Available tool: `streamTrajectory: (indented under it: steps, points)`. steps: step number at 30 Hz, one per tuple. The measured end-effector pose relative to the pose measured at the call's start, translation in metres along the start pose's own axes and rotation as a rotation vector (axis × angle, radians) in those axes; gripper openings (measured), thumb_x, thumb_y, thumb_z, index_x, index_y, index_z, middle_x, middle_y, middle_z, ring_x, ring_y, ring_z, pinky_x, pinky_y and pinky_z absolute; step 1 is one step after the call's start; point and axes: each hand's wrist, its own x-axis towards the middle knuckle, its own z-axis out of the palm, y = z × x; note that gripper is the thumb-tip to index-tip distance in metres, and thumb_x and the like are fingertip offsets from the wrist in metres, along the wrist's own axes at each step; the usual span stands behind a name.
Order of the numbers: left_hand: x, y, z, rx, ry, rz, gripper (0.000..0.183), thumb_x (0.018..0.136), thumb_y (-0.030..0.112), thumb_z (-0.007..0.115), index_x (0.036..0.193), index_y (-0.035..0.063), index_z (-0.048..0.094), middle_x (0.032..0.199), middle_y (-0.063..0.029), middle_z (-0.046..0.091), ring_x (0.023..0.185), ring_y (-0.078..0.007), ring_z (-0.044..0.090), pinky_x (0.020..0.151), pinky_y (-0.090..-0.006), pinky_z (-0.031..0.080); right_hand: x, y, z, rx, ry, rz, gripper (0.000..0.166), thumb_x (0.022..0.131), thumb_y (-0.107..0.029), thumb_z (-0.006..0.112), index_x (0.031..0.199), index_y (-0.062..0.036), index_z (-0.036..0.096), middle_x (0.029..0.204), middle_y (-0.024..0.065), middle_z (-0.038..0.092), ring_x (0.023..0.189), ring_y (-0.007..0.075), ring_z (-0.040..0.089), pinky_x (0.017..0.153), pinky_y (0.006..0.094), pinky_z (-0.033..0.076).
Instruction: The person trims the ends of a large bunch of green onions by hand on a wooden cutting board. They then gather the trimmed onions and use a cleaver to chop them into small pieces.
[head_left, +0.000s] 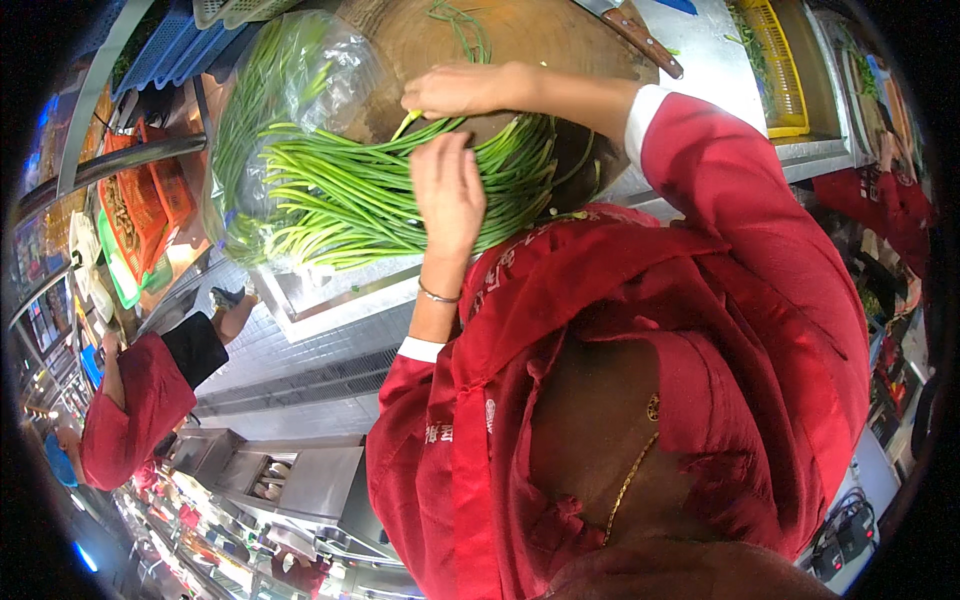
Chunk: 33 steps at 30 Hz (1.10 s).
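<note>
A broad bunch of long green vegetable stalks with pale ends lies across a round wooden chopping block and a clear plastic bag. My left hand, a thin bracelet at its wrist, lies palm down over the middle of the bunch; its fingertips are bent down and their hold is hidden. Just beyond it, over the block, my right hand has its fingers curled around a stalk whose yellowish end sticks out below them. A few loose thin stalks lie on the block above my right hand.
A knife with a wooden handle lies at the block's upper right. More stalks fill the clear plastic bag on the left. Beyond are a yellow basket, blue baskets and red baskets. Another person in red stands at left.
</note>
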Motion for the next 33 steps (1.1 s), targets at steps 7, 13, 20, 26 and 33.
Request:
streamTrajectory:
  steps: [7,13,20,26,33]
  points:
    - [0.042,-0.060,-0.016,0.200,-0.017,-0.052,0.017,0.089,0.015,0.060,0.100,0.0034,0.066,0.091,-0.0153,0.064,0.094,-0.0325,0.056,0.090,-0.0432,0.039,-0.022,0.002,-0.047,-0.048,-0.001,0.124,0.014,0.083,-0.014,0.060,0.087,-0.0012,0.056,0.086,0.0142,0.058,0.084,0.0358,0.059,0.073,0.0447,0.047]
    - [0.047,-0.070,-0.006,0.003,-0.132,-0.213,0.016,0.089,0.016,0.061,0.091,0.0020,0.069,0.080,-0.0163,0.065,0.077,-0.0348,0.060,0.076,-0.0434,0.045,-0.026,-0.003,-0.043,-0.271,0.036,0.019,0.019,0.084,-0.016,0.058,0.099,-0.0053,0.059,0.087,0.0102,0.057,0.088,0.0300,0.061,0.072,0.0423,0.049]
    - [0.044,-0.081,-0.008,-0.184,-0.117,-0.331,0.024,0.095,0.020,0.058,0.101,-0.0013,0.067,0.080,-0.0079,0.066,0.074,-0.0139,0.057,0.072,-0.0282,0.047,-0.020,0.000,-0.029,-0.438,0.065,-0.081,0.025,0.083,-0.016,0.055,0.106,-0.0059,0.059,0.087,0.0072,0.057,0.087,0.0236,0.062,0.067,0.0365,0.050]
    - [0.045,-0.069,-0.022,-0.362,-0.355,-0.439,0.042,0.084,0.025,0.074,0.112,-0.0035,0.060,0.082,-0.0047,0.062,0.079,-0.0129,0.057,0.076,-0.0264,0.046,-0.019,0.005,-0.009,-0.275,0.186,-0.006,0.018,0.081,-0.021,0.060,0.091,-0.0055,0.056,0.079,0.0085,0.057,0.078,0.0289,0.062,0.063,0.0410,0.049]
    - [0.037,-0.067,-0.017,0.023,-0.533,-0.103,0.029,0.082,0.025,0.073,0.094,0.0002,0.062,0.081,-0.0114,0.065,0.069,-0.0282,0.060,0.064,-0.0389,0.046,-0.007,-0.006,0.008,0.930,0.471,0.454,0.028,0.087,-0.033,0.056,0.087,-0.0060,0.063,0.067,0.0064,0.055,0.058,0.0216,0.056,0.055,0.0348,0.045]
